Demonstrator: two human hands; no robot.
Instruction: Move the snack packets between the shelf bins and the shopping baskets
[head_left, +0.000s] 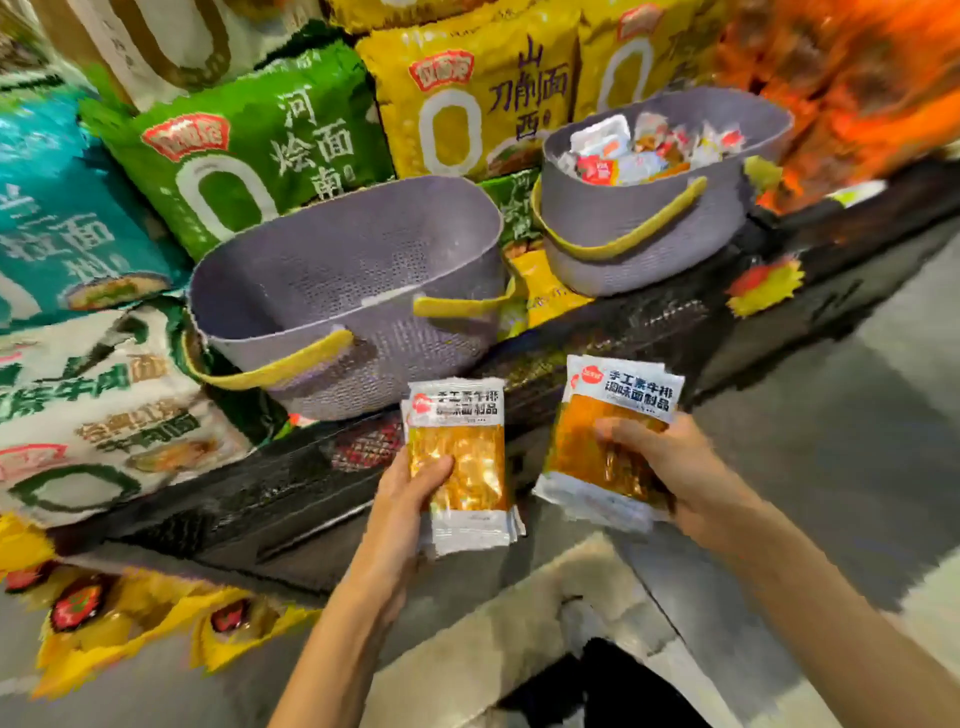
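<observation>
My left hand (410, 499) grips a small stack of white-and-orange snack packets (467, 457), thumb across the front. A matching stack of snack packets (613, 410) sits in my right hand (670, 467), thumb on top. Both are held below the shelf edge, in front of the baskets. The near purple basket (291, 270) with yellow handles shows nothing inside and stands just above my left hand. The far purple basket (649, 218), up to the right, holds several small packets (644, 148).
Large green (249, 145), yellow (467, 88), teal (57, 218) and white (98, 410) noodle bags are stacked behind and left of the baskets. A dark shelf ledge (597, 338) runs under the baskets. Yellow starburst price tags (763, 286) hang on its front. Grey floor lies to the right.
</observation>
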